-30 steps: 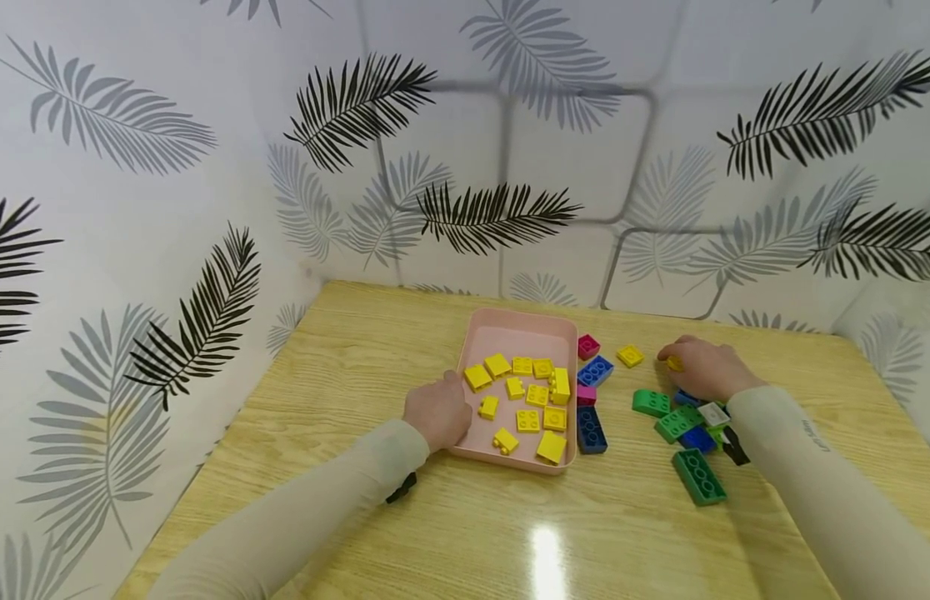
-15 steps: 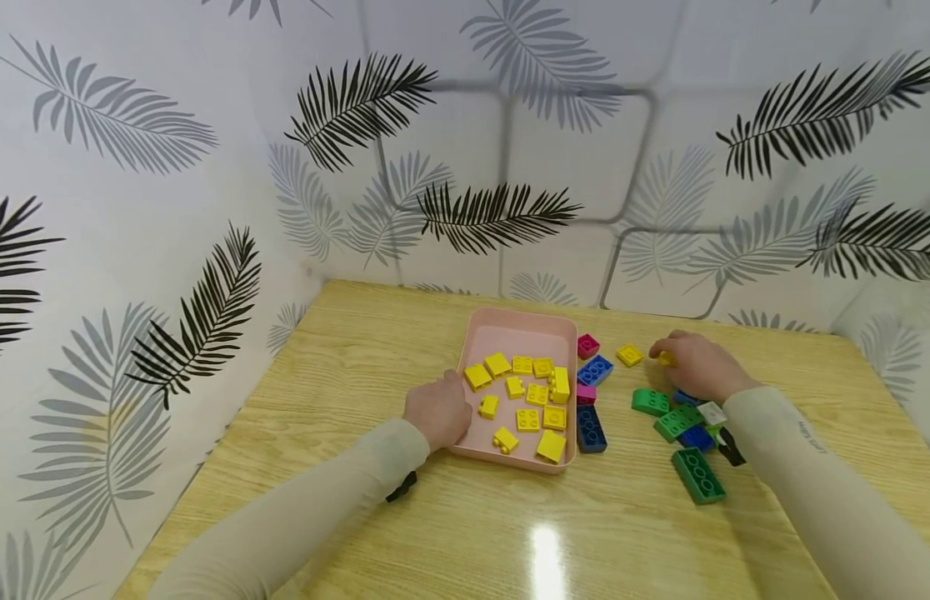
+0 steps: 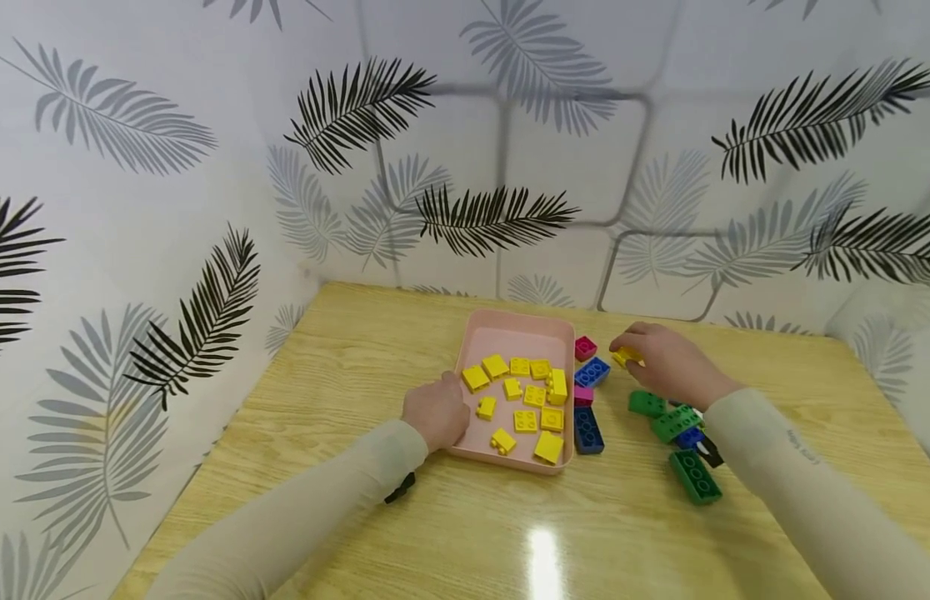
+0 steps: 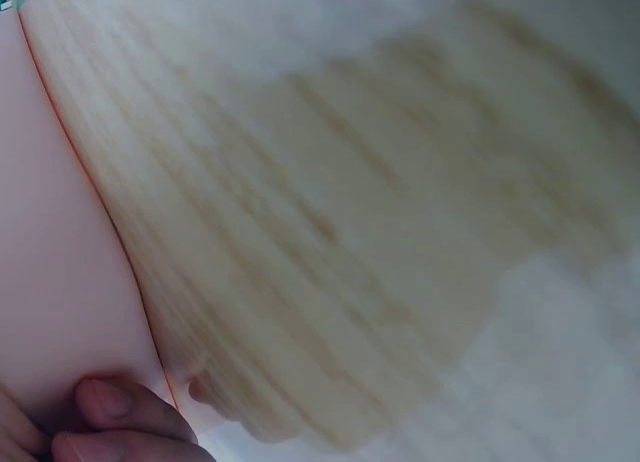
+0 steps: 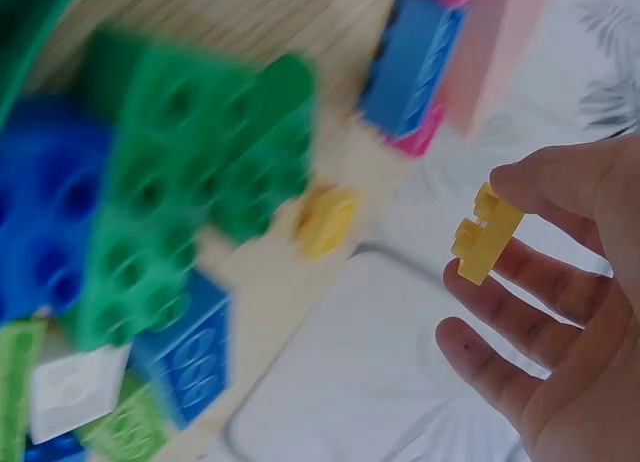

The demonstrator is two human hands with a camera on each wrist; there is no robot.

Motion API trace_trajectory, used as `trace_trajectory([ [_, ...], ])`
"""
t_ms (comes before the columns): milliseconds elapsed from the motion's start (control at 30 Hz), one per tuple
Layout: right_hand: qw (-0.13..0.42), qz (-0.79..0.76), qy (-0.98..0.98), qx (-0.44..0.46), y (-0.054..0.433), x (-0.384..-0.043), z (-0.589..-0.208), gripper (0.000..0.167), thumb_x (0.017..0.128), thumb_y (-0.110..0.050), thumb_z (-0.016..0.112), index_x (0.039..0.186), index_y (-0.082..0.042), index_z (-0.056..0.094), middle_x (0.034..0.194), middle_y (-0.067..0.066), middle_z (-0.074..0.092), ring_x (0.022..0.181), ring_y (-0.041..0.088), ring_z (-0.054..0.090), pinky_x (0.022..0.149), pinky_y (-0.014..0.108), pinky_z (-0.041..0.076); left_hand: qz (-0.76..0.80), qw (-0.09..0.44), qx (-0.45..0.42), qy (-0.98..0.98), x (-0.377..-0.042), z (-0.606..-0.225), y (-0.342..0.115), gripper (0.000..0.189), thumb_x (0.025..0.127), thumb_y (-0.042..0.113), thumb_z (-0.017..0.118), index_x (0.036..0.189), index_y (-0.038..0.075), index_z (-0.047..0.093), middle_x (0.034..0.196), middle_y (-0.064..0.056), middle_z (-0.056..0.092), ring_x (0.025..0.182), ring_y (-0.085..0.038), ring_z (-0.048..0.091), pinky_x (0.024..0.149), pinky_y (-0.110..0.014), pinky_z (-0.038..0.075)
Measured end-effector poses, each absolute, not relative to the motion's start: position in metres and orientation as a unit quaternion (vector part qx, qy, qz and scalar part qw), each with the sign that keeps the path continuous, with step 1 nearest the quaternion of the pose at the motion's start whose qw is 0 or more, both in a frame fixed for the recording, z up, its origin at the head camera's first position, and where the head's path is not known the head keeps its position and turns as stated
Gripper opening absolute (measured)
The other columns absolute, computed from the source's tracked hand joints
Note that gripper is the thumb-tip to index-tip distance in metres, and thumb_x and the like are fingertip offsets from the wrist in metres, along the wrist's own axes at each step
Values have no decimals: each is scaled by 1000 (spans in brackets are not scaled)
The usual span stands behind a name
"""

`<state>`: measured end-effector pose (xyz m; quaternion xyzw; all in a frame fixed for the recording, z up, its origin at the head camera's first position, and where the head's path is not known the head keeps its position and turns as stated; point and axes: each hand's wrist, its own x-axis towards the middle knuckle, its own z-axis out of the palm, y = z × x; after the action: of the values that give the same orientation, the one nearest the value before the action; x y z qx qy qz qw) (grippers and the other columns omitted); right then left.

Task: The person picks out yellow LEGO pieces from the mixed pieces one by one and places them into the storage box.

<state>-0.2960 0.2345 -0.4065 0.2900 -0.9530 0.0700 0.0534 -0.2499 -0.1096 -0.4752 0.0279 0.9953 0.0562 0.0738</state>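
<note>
My left hand [image 3: 437, 412] grips the left side of a pink tray [image 3: 513, 340]; curled fingertips [image 4: 105, 402] show at its outer wall in the left wrist view. Several yellow toy bricks [image 3: 525, 421] lie spread inside the tray. Thumb and fingers of my right hand [image 3: 671, 362] pinch a small yellow brick [image 5: 487, 240], studs facing away from the palm. In the right wrist view, another yellow brick [image 5: 328, 222] sits on the table near a green curved brick [image 5: 270, 152].
Blue bricks [image 3: 591, 372] and pink bricks [image 3: 584, 347] stand along the tray's right side. A pile of green bricks [image 3: 677, 423], blue ones and others lies under the right forearm, with a long green brick [image 3: 694, 477] in front. The patterned wall [image 3: 540, 250] rises behind the table.
My right hand has moved left from above the pile with the yellow brick, now overlapping where the loose yellow brick lay. The left hand stays at the tray.
</note>
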Motion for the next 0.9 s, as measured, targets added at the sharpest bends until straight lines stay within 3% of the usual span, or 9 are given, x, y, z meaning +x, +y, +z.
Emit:
trace_trajectory([
  [433, 20, 83, -948, 307, 170, -279, -398, 32, 90, -13, 75, 121, -17, 70, 125, 10, 63, 105, 27, 64, 89, 45, 57, 59, 77, 24, 995, -251, -477, -110, 38, 99, 31, 54, 122, 0, 53, 67, -4, 58, 53, -15, 57, 50, -34, 48],
  [667, -4, 78, -928, 364, 135, -271, -402, 31, 90, -12, 75, 121, -13, 71, 118, 7, 63, 94, 20, 63, 84, 38, 58, 59, 79, 25, 995, -251, -476, -110, 41, 100, 33, 55, 124, 1, 52, 70, -4, 59, 56, -15, 58, 56, -36, 51],
  [900, -67, 71, -916, 390, 106, -264, -409, 30, 94, -14, 71, 124, -14, 70, 129, 9, 62, 119, 28, 59, 99, 43, 52, 57, 81, 25, 995, -251, -477, -110, 41, 99, 35, 56, 123, 1, 52, 71, -4, 60, 57, -15, 58, 59, -37, 52],
])
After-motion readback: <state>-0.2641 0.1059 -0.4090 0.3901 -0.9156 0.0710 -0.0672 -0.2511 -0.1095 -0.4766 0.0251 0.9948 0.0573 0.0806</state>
